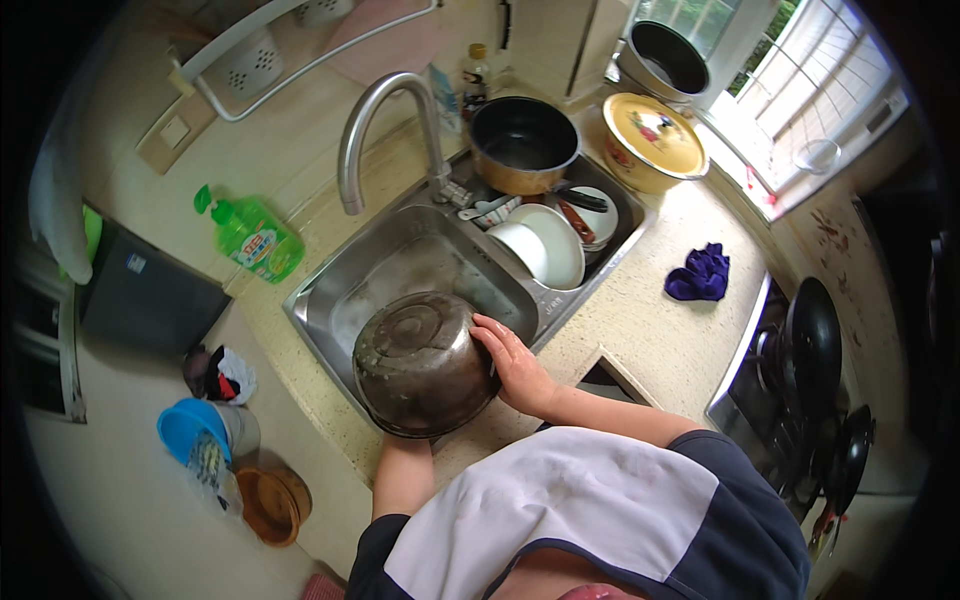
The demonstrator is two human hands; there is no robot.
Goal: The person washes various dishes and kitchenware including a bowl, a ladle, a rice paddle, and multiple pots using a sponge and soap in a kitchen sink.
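Observation:
A darkened metal pot (pixel 420 360) is tipped over the near edge of the stainless steel sink (pixel 330 289), with its ringed base facing up and away. My right hand (pixel 517 367) is wet and presses its fingers against the pot's right side. My left forearm goes in under the pot's rim, and the left hand itself is hidden behind or inside the pot. Cloudy water or suds lie in the basin beyond it. The curved faucet (pixel 390 90) arches over the basin's far side.
The smaller basin holds white bowls (pixel 555 240) and a black-lined pot (pixel 525 142). A green soap pump bottle (pixel 262 240) stands left of the sink. On the right counter lie a purple cloth (pixel 699 274) and a lidded yellow enamel pot (pixel 652 142); a stove (pixel 750 375) is beyond.

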